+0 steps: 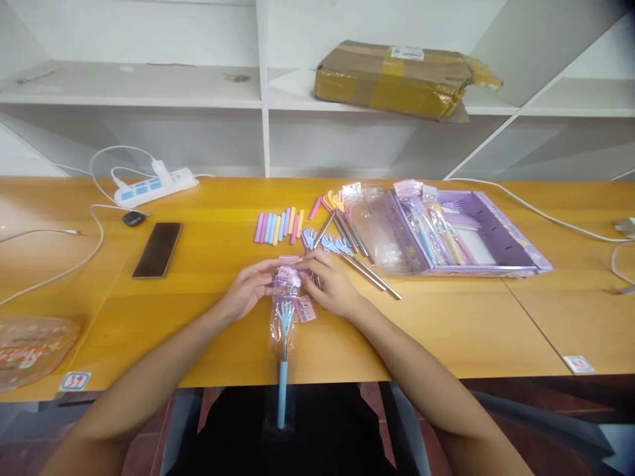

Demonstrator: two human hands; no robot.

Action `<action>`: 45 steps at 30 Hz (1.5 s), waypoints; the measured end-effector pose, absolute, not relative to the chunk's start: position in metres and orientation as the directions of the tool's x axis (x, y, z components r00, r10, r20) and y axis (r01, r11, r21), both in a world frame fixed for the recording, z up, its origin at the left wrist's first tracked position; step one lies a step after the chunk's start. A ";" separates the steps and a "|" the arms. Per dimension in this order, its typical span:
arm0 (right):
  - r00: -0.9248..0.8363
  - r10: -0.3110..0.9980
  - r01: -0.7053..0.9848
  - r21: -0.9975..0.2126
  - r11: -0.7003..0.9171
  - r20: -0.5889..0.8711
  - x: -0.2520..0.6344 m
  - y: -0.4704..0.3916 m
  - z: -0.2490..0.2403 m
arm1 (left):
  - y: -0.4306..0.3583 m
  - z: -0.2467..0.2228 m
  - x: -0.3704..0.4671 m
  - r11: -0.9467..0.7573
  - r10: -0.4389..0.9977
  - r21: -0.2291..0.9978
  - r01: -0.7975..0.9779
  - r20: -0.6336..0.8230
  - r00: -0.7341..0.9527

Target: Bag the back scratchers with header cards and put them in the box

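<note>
A clear plastic bag (275,344) hangs over the table's front edge with a blue hand-shaped scratcher (282,383) inside, claw end up. Its purple and pink top lies between my left hand (251,287) and my right hand (330,281), the fingers of both closed on it. A pink printed card (306,309) lies beside the bag, below my right hand. Beyond my hands, several coloured handle tubes (279,226) lie in a row. Several metal rods with blue claws (337,244) and yellow claws (333,200) lie behind my right hand.
A purple box (516,248) at the right holds bagged scratchers (436,231), with empty clear bags (381,231) beside it. At the left are a phone (157,250), a power strip (156,188), cables and a clear printed bag (37,350). A taped carton (391,79) sits on the shelf.
</note>
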State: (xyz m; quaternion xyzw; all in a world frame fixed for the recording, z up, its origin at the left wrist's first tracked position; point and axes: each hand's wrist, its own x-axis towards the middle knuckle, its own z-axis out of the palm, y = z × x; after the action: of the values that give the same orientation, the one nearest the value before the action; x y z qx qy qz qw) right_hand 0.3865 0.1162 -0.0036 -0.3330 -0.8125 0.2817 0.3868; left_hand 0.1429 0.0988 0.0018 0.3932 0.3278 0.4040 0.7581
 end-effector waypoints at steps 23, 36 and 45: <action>-0.401 0.872 0.277 -0.870 0.407 0.281 0.380 0.123 -0.018 | 0.096 -0.005 0.145 0.244 0.897 0.949 -0.199 -0.143 0.418; -0.554 0.735 0.218 -0.785 0.580 0.390 0.380 0.117 -0.012 | 0.099 -0.006 0.145 0.241 0.909 0.968 -0.071 -0.199 0.367; -0.519 0.855 0.011 -0.999 0.039 0.028 0.373 0.116 -0.028 | 0.098 -0.010 0.145 0.248 0.905 0.969 -0.014 -0.227 0.359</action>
State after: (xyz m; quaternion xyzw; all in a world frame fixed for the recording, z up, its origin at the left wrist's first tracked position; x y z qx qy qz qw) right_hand 0.3726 0.1161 -0.0280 -0.3435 -0.6300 0.6020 0.3503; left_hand 0.1453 0.0980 -0.0102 0.5021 0.4436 0.3518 0.6537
